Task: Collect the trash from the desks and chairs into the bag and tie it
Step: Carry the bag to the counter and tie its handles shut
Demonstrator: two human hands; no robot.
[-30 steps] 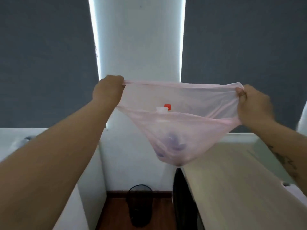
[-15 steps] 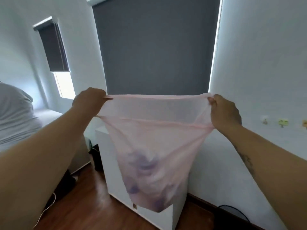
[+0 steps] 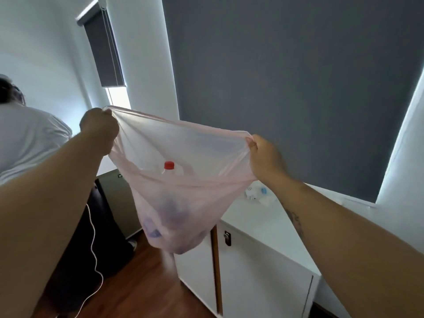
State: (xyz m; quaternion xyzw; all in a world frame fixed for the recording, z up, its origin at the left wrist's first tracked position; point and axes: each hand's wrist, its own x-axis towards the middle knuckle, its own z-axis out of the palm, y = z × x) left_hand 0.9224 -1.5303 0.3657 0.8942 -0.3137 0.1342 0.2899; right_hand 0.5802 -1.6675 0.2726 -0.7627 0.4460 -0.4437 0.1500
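Between my raised arms, head view: the pink bag hangs in the air, its mouth stretched wide. My left hand grips one side of the rim, fingers curled round the plastic; my right hand pinches the opposite side. A red-capped bottle and purplish trash show through the film. Behind the bag: a white desk, a grey blind.

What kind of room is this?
Probably an office or study room: grey roller blinds cover the windows, a white cabinet stands by the wall, and another person is at the left.
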